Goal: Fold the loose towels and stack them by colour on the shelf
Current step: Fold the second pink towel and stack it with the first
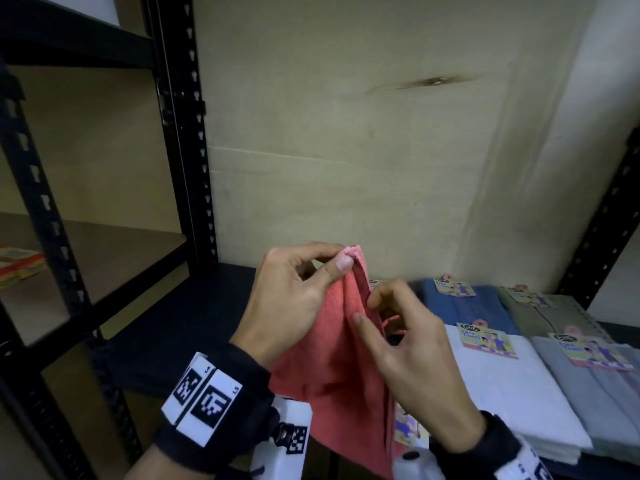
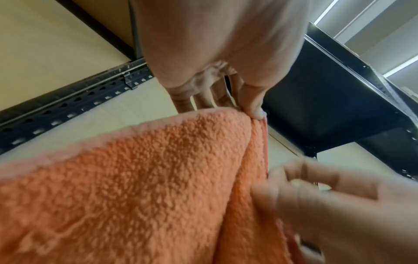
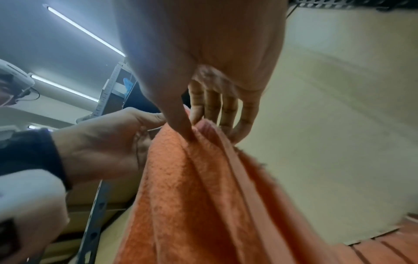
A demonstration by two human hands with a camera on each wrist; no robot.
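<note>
A coral-orange towel [image 1: 332,362] hangs in the air in front of the black shelf board [image 1: 173,323]. My left hand [image 1: 346,256] pinches its top corner between thumb and forefinger; the left wrist view shows that pinch [image 2: 248,109] above the terry cloth [image 2: 135,178]. Just lower and to the right, my right hand [image 1: 365,308] pinches the towel's hemmed edge. In the right wrist view its thumb and fingers [image 3: 196,130] close on a fold of the towel [image 3: 192,196]. The towel's lower part drops out of sight behind my wrists.
Folded, labelled towels lie on the shelf at right: a blue pile [image 1: 474,310], a white pile [image 1: 502,386], a grey pile [image 1: 588,393] and a pale green pile [image 1: 547,315]. Black slotted uprights [image 1: 187,133] frame the bay. A red-and-yellow packet [image 1: 17,266] lies on the neighbouring left shelf.
</note>
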